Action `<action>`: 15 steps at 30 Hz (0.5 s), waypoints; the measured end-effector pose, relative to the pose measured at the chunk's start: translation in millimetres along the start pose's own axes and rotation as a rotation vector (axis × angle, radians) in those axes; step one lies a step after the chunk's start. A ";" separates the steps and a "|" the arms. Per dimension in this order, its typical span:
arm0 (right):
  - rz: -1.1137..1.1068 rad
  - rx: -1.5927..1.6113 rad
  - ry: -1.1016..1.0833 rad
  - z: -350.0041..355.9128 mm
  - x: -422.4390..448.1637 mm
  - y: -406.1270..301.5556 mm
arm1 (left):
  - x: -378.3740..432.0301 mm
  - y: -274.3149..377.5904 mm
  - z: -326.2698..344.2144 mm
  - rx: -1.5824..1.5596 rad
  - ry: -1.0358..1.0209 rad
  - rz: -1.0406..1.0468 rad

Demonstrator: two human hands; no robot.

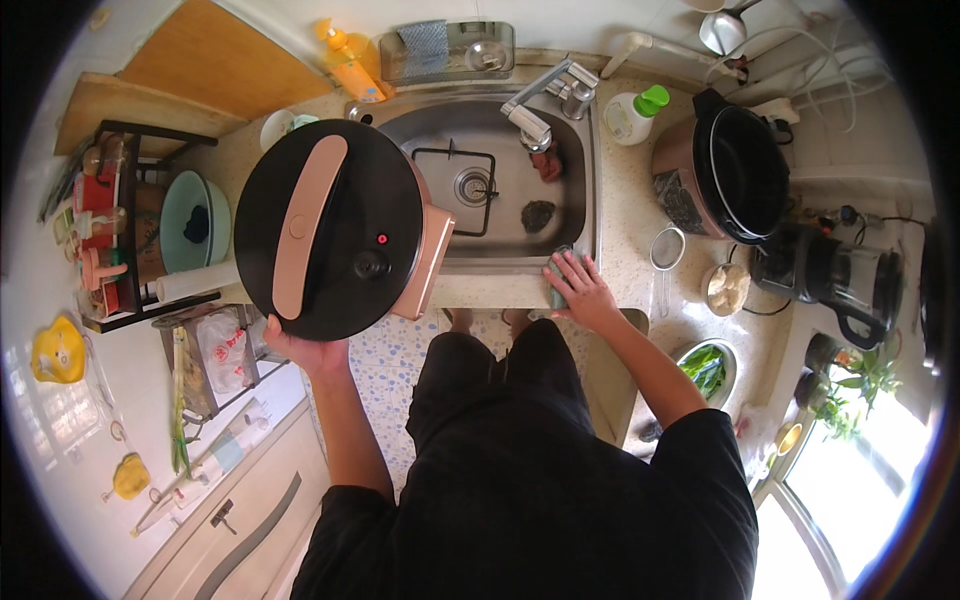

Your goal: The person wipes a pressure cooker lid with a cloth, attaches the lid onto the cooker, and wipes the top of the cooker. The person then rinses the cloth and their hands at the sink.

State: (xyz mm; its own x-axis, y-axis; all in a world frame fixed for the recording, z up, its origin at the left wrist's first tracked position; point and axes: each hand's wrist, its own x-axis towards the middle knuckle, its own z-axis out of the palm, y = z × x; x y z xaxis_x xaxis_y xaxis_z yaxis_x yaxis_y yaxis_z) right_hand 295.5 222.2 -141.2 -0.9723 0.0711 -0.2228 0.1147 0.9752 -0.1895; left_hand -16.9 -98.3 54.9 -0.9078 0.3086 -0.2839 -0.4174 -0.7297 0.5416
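Note:
My left hand (309, 351) holds a large round black lid (337, 225) with a rose-coloured handle from below, at its near edge; the lid hangs over the sink's left side. My right hand (581, 289) rests on a grey-green cloth or pad (559, 277), which lies at the counter's front edge by the sink's near right corner. A steel sink (517, 259) holds a wire rack (491, 180), a reddish scrap (547, 163) and a dark scourer (537, 216). On the right counter stands the open rose-and-black electric cooker (679, 180), its black inner pot visible.
A chrome faucet (529, 124) reaches over the sink. On the right are a white bottle with a green pump (630, 120), a small strainer (667, 249), a blender (862, 285) and a bowl of greens (731, 379). A green basin (217, 225) and rack (135, 225) stand left.

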 end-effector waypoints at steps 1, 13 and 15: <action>0.013 0.012 0.014 0.7 3.7 -5.9 | 2.0 5.2 -2.3 -0.003 0.004 -0.001; 0.144 0.061 0.009 8.0 88.8 -119.6 | 16.9 71.1 -41.3 0.042 0.064 0.048; 0.182 0.053 0.020 9.5 103.2 -138.8 | 17.3 83.6 -52.6 0.025 0.070 0.032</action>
State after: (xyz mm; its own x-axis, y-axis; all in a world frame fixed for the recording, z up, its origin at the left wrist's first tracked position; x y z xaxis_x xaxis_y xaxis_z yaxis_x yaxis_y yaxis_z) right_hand 181.2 92.2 -147.0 -0.9384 0.2498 -0.2388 0.2989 0.9335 -0.1979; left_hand -65.3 -186.1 53.7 -0.9161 0.2409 -0.3204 -0.3897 -0.7230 0.5705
